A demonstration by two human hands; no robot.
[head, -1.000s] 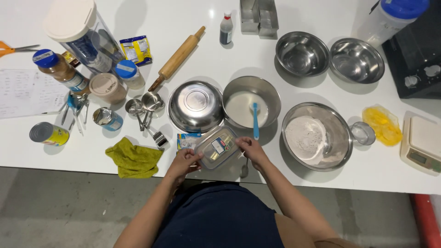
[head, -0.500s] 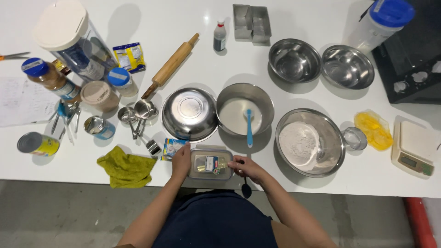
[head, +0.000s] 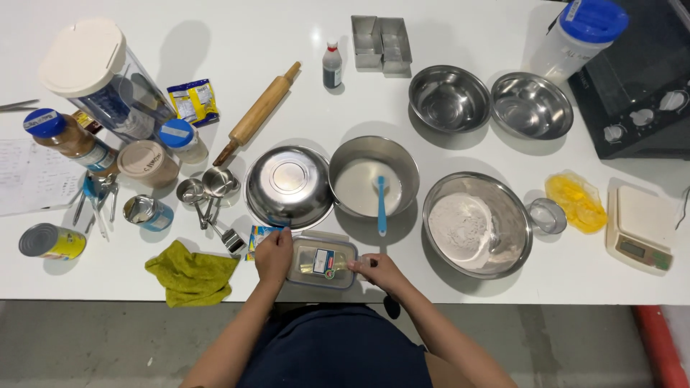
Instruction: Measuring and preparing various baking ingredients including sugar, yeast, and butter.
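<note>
Holding: both hands were on a small clear plastic box (head: 321,261) with a label on its lid, near the front edge of the white table (head: 503,309).
Left hand: the left hand (head: 274,253) was curled around the left end of the box, fingers bent over the top corner.
Right hand: the right hand (head: 376,270) pinched the right end of the box, thumb and fingers close together.
What changed: a second before, the box sat tilted and a bit farther back, close to the bowls. Now it lay flat and straight, nearer the person's body.
Hands before: both hands gripped it from the sides then too, so the hold stayed much the same. Only the box had moved and turned.
What that means: it looked like the box was being set down steady, but I could not tell if the lid was loose.
Behind the box: an upside-down steel bowl (head: 290,186) and a pan of white liquid (head: 374,177) with a blue spatula (head: 382,205) in it.
To the right: a steel bowl of flour (head: 477,224), well apart from the hands.
To the left: a green cloth (head: 190,271) lay near the left hand, and a small blue and yellow packet (head: 256,238) lay just beside it.
</note>
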